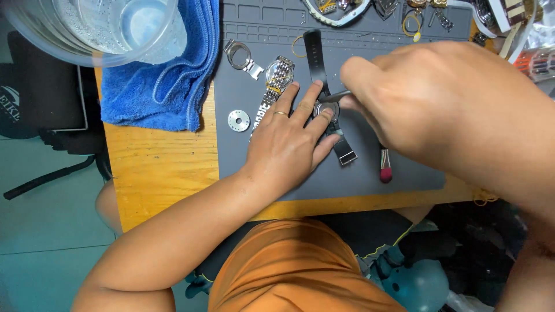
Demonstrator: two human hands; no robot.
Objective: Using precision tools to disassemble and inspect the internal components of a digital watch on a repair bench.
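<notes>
A: What does the left hand [287, 144] do?

B: It lies flat on the grey work mat [399, 173], palm down. Its fingers [307, 103] are spread, and two of them press on the round case of a watch with a black strap [315, 58]. It is not closed around the watch; it only pins it down from above.

A: And the right hand [428, 98]?

B: It is closed on a thin dark tool [335, 96], pinched between thumb and fingers. The tip of the tool touches the watch case, just beside the left fingertips.

A: Where is the watch itself?

B: Directly under both hands. One half of the strap goes away from the grip toward the far edge of the mat, the other comes out toward the person.

A: What is near?

B: Just beside the left fingers lies a metal-bracelet watch [276, 78]. A little outside of the left hand lies a small round disc [238, 120]. Under the right hand, a brush with a red tip [385, 169]. Well apart, a blue cloth [167, 63].
</notes>
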